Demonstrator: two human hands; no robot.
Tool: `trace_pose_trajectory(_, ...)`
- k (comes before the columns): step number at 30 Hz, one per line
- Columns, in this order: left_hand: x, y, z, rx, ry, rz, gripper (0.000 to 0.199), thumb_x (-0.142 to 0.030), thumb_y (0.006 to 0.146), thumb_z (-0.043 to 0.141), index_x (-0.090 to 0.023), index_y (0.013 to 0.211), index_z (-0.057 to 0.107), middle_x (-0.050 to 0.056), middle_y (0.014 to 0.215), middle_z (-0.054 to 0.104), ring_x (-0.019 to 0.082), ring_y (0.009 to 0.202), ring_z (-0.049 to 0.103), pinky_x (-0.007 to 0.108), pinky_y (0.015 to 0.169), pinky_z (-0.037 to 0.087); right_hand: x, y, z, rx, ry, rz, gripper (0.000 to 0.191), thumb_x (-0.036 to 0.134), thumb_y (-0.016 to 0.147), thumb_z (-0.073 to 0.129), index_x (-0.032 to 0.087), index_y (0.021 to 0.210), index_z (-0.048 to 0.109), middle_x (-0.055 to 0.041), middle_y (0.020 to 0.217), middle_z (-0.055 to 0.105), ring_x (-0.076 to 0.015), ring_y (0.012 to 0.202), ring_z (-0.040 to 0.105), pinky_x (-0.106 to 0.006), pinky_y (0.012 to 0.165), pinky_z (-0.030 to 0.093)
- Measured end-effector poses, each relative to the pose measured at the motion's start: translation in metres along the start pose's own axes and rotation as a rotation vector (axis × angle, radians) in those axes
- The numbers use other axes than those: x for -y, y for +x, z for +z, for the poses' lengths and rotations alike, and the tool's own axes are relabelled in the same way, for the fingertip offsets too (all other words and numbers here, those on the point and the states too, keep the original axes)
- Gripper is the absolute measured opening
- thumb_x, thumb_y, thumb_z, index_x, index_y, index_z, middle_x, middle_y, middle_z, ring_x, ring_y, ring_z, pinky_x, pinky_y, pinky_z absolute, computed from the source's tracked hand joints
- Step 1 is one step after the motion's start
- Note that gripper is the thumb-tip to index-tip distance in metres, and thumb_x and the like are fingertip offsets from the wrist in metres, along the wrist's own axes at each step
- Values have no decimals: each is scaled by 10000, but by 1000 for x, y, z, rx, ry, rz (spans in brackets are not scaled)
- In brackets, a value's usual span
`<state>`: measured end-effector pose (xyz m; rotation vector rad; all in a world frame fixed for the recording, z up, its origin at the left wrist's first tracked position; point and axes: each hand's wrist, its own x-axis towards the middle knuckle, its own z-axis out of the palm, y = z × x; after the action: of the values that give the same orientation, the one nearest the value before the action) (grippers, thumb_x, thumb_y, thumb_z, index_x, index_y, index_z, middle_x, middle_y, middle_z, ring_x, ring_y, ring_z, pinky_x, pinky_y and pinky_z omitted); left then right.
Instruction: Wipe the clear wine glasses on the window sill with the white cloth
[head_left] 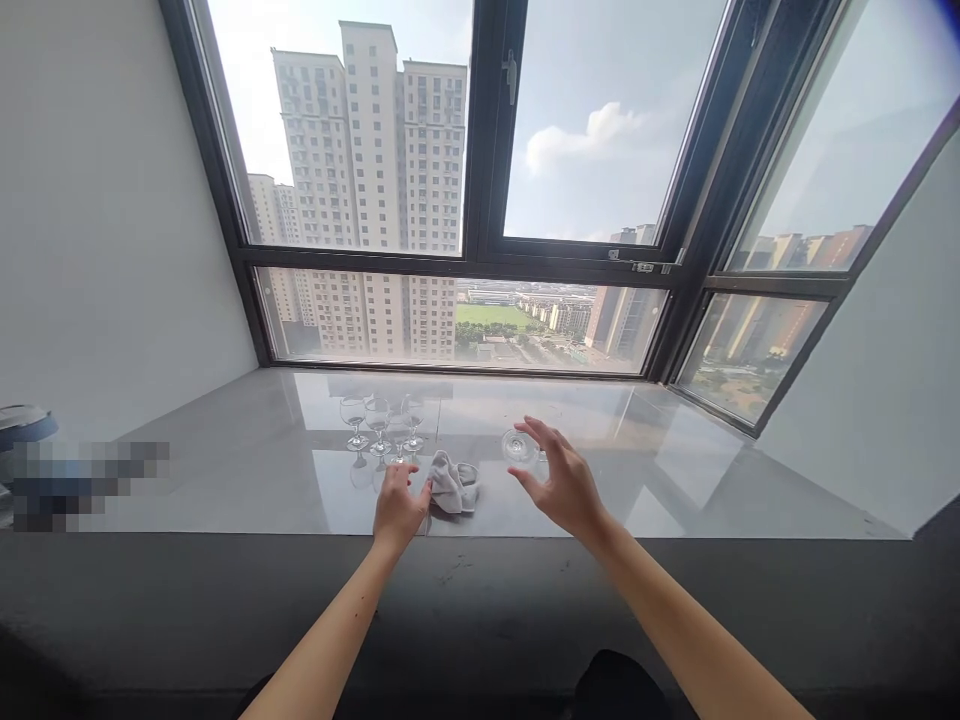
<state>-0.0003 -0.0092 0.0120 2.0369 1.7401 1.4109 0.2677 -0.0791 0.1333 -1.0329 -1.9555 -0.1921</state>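
Note:
My left hand [401,508] hovers near the sill's front edge, fingers curved with a gap between thumb and fingertips, and I see nothing held in it. Just beyond it stand several clear stemmed glasses [379,422] in a cluster, upright; the nearest is close to my fingertips. A crumpled pale cloth [453,484] lies right beside my left thumb; whether they touch I cannot tell. My right hand [555,478] is open in a C shape. Next to its fingertips is another clear glass [516,447], its round foot showing and the rest partly hidden by the hand.
The glossy tiled sill [247,480] ends at a front edge above a dark wall. Dark-framed windows [480,262] rise behind it, with white walls at both sides. At far left is a blurred, pixelated object [75,485].

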Motion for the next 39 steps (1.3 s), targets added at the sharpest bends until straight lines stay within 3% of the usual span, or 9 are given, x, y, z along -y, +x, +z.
trace_pose_trajectory(5, 1, 0, 1, 14, -6, 15, 267, -435, 838, 519, -207, 972, 554, 75, 981, 559, 187, 774, 566, 309, 629, 477, -40, -16, -21, -19, -109, 360, 722, 491, 822, 577, 227, 1420, 270, -133, 1209, 624, -291, 994, 634, -405, 729, 538)
trace_pose_trajectory(12, 0, 0, 1, 14, 0, 10, 206, -410, 837, 522, -215, 894, 558, 61, 927, 577, 182, 741, 564, 301, 608, 458, -123, -30, -30, -13, -308, 718, 711, 486, 752, 614, 243, 1356, 329, -90, 1102, 672, -274, 967, 649, -385, 780, 487)
trace_pose_trajectory(16, 1, -1, 2, 13, 7, 7, 199, -406, 839, 522, -217, 886, 562, 56, 913, 578, 179, 734, 561, 300, 613, 453, -154, -27, -26, -11, -305, 792, 710, 497, 750, 609, 218, 1348, 347, -108, 1108, 666, -277, 965, 647, -380, 775, 475)
trace_pose_trajectory(22, 1, -1, 4, 19, 5, -2, 192, -397, 841, 524, -212, 880, 558, 48, 907, 578, 169, 727, 554, 295, 625, 450, -172, -13, -17, 32, -251, 820, 750, 509, 748, 616, 207, 1369, 324, -126, 1170, 636, -267, 1038, 617, -370, 830, 462)
trace_pose_trajectory(25, 1, -1, 4, 23, 0, -4, 192, -393, 848, 515, -210, 882, 558, 48, 902, 574, 168, 726, 550, 298, 636, 451, -170, -11, -13, 54, -316, 823, 790, 570, 743, 601, 186, 1375, 324, -163, 1243, 583, -304, 1104, 571, -400, 845, 457)
trace_pose_trajectory(27, 1, -1, 4, 27, -3, -7, 196, -394, 852, 508, -208, 885, 560, 50, 902, 575, 169, 727, 549, 298, 635, 448, -161, -11, -11, -38, -421, 751, 727, 569, 769, 565, 171, 1345, 367, -178, 1281, 540, -336, 1175, 506, -433, 872, 446)
trace_pose_trajectory(32, -1, -3, 3, 23, -13, -31, 187, -385, 849, 504, -207, 872, 558, 45, 897, 577, 167, 727, 545, 292, 633, 439, -120, -13, 15, -292, -437, 339, 438, 389, 866, 454, 173, 1246, 444, -150, 1225, 529, -308, 1164, 471, -448, 951, 408)
trace_pose_trajectory(35, -3, -3, 2, 26, -18, -43, 163, -359, 849, 496, -205, 856, 551, 35, 876, 572, 157, 714, 536, 289, 649, 434, -83, -9, 50, -170, -256, 203, 371, 342, 875, 456, 191, 1214, 467, -125, 1124, 569, -274, 1060, 531, -392, 843, 468)
trace_pose_trajectory(39, -4, -2, 1, 15, -11, -40, 126, -315, 840, 491, -203, 815, 542, 20, 814, 555, 143, 679, 513, 279, 651, 417, -31, -4, 114, 150, 10, 250, 494, 406, 866, 515, 213, 1312, 424, -116, 1148, 586, -255, 1047, 559, -357, 808, 472)
